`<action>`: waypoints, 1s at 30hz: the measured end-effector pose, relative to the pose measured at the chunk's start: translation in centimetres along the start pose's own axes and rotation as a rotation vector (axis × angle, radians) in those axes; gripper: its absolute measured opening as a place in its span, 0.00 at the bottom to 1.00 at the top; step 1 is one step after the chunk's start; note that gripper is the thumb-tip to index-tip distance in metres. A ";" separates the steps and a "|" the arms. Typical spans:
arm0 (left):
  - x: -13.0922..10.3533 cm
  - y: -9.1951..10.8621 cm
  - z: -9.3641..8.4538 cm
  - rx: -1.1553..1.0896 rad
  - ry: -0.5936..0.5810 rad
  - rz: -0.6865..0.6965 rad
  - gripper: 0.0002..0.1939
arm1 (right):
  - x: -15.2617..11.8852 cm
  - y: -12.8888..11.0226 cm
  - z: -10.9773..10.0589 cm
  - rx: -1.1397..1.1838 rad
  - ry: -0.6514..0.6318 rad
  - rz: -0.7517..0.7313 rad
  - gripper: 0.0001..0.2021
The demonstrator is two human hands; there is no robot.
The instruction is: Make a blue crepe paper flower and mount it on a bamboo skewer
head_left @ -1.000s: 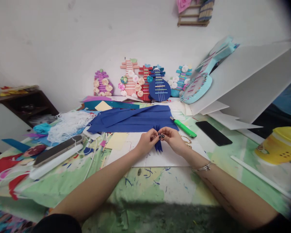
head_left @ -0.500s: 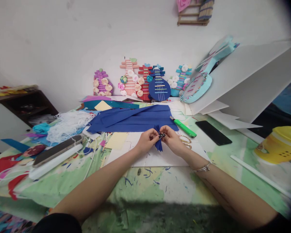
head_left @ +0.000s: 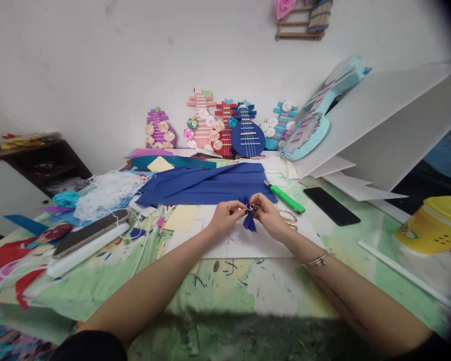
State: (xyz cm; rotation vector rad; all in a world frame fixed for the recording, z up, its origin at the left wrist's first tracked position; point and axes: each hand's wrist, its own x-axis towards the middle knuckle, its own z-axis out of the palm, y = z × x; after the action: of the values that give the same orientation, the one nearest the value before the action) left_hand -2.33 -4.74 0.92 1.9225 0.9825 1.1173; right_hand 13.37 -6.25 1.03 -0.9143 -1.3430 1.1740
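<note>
A small pleated piece of blue paper (head_left: 250,223) is pinched at its middle between my two hands, its ends fanning out above and below. My left hand (head_left: 225,218) is closed at its left side, thumb and forefinger together. From the right, my right hand (head_left: 269,216) is closed on the same paper. A thin light line, perhaps thread, shows at the pinched middle; the fingertips partly cover it. Beneath the hands lies a white board (head_left: 210,245). Gold-handled scissors (head_left: 287,218) lie partly hidden behind my right hand.
Blue paper sheets (head_left: 210,180) lie beyond the hands, beside a green utility knife (head_left: 287,198). A black phone (head_left: 331,206) and a yellow bucket (head_left: 432,223) are rightward. White string (head_left: 107,195) and a power bank-like device (head_left: 92,233) sit left. Decorated paper lutes (head_left: 248,138) stand behind.
The paper's lower end has spread and shifted slightly right. My fingertips have moved a little apart at its middle, where a light line now shows.
</note>
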 end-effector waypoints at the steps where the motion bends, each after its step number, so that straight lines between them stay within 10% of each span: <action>1: 0.0 0.0 0.0 0.011 0.007 0.010 0.11 | 0.0 0.1 0.0 0.000 0.010 -0.002 0.08; 11: -0.1 0.5 -0.2 0.067 0.032 0.023 0.11 | 0.4 0.8 -0.4 -0.084 0.098 0.008 0.08; 30: 0.0 0.3 -0.3 0.288 -0.085 -0.079 0.07 | 0.2 0.2 -1.5 -0.781 -0.174 -0.089 0.08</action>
State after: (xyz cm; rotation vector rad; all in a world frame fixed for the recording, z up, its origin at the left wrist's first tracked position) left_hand -2.53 -4.80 1.25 2.1172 1.2146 0.8791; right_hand 14.85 -5.84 0.76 -1.2920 -2.0189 0.6529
